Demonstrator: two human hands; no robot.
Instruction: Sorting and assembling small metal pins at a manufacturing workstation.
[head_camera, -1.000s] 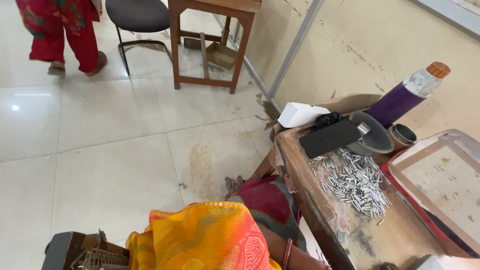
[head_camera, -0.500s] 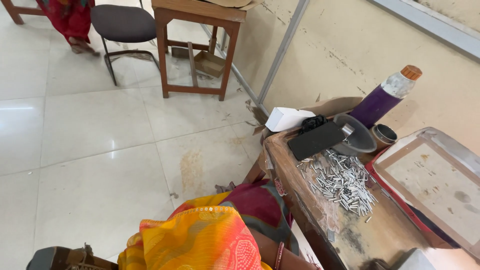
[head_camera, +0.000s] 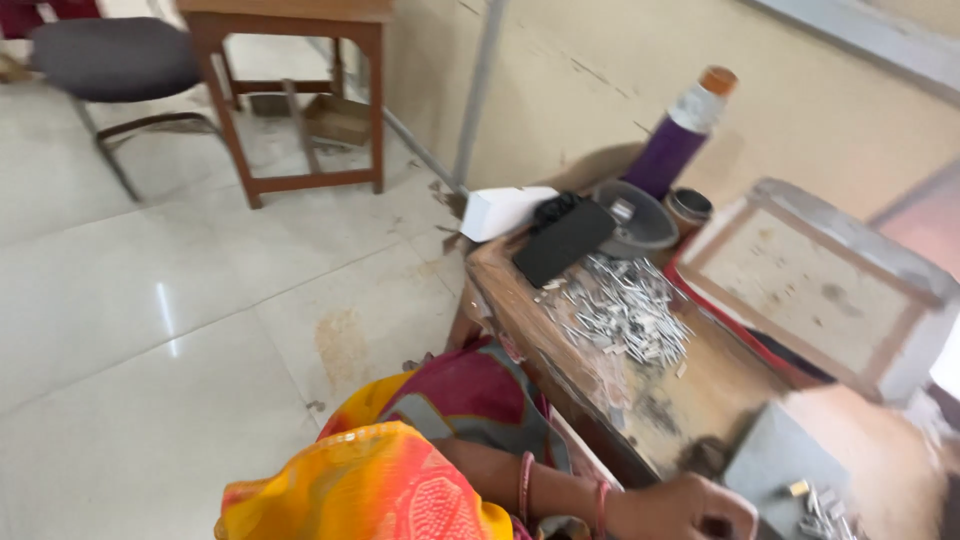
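My left hand (head_camera: 688, 510), with bangles at the wrist, reaches in from the bottom edge, fingers curled; what it holds is hidden. It rests beside a grey block (head_camera: 772, 462) with a few small metal pieces (head_camera: 826, 506) on it. A pile of several small silvery metal pieces (head_camera: 622, 316) lies farther back on the worn wooden bench (head_camera: 705, 392). My right hand is out of view. My orange and yellow sleeve (head_camera: 370, 490) fills the bottom left.
Behind the pile lie a black flat case (head_camera: 563, 238), a white box (head_camera: 505, 210), a grey bowl (head_camera: 640, 222), a small round tin (head_camera: 689, 206) and a purple bottle (head_camera: 678, 140). A framed tray (head_camera: 905, 330) stands right. A wooden table (head_camera: 300, 25) and chair (head_camera: 110, 60) stand on the tiled floor.
The view has swung closer to the bench. The person in red at the back has left the view. My left hand and forearm have come into sight at the bottom.
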